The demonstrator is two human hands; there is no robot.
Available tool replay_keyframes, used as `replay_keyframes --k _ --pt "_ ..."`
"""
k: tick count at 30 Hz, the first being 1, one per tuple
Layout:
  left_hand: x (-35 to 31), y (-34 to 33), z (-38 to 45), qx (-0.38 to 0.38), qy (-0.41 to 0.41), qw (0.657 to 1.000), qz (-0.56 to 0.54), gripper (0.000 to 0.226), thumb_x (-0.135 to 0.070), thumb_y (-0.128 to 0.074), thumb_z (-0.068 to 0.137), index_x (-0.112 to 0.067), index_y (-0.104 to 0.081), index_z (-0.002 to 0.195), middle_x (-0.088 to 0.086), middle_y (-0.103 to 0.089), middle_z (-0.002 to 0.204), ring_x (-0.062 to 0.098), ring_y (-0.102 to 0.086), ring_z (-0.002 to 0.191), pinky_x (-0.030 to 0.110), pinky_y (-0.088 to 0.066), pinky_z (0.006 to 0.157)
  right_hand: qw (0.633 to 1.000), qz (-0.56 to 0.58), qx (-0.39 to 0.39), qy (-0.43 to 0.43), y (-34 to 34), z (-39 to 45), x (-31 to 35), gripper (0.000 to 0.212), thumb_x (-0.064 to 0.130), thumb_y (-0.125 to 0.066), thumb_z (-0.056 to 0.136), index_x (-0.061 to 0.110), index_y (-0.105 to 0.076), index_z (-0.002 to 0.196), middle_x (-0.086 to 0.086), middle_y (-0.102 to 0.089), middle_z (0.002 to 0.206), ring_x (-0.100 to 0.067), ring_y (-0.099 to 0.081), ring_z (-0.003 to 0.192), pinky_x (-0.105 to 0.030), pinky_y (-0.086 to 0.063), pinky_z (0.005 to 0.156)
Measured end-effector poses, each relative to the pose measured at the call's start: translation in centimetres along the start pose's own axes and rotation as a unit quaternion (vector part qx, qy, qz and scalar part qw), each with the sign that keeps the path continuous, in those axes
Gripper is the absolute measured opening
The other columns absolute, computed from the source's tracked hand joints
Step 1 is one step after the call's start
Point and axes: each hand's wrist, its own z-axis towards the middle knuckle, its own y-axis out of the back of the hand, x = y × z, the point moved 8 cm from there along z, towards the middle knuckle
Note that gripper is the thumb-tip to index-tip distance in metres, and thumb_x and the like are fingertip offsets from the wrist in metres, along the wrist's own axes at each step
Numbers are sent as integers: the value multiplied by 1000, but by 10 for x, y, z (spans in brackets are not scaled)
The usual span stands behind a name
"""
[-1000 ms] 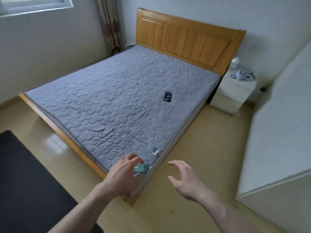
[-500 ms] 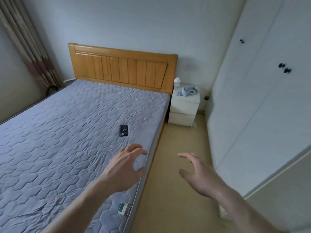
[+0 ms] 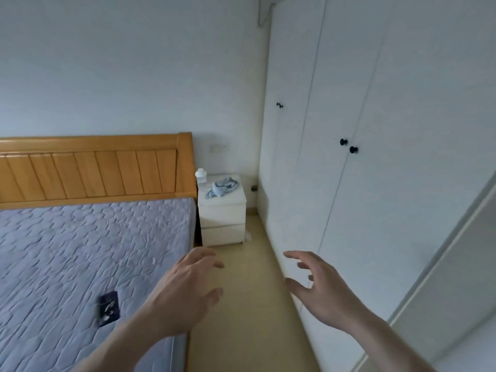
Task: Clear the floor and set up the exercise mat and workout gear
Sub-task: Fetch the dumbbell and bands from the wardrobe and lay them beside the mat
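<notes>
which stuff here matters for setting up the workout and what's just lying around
Job in hand:
- left hand, open, holding nothing
- right hand, open, holding nothing
- bare floor strip beside the bed
- no mat or gear in view

Lying about:
- dark card on mattress
- blue cloth and white bottle on nightstand

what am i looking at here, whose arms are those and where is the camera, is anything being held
This is one view from a camera worn on a person's head, looking forward and down. The left hand and right hand reach ahead, fingers spread, holding nothing. At left is a bed with a small dark card lying on it. Beyond stands a white nightstand carrying a white bottle and a crumpled blue cloth. A white wardrobe fills the right side.
</notes>
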Motion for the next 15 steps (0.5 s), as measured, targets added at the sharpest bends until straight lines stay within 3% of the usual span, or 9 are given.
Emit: replay_keyframes --k 5,15 --pt "-11 -2 112 20 -37 999 10 41 -47 -68 90 -44 -52 128 -34 -27 145 -4 -32 136 19 -29 109 998 29 -59 -20 53 86 -40 46 40 -65 96 50 -48 137 35 -46 138 13 -46 126 -26 -45 107" --pt "-51 22 290 10 -101 994 50 43 -52 -64 91 -49 -48 131 -37 -25 146 -5 -33 135 22 -32 111 992 22 -121 -20 148 220 -76 44 40 -65 96 52 -48 134 40 -45 134 15 -46 123 -26 -46 105"
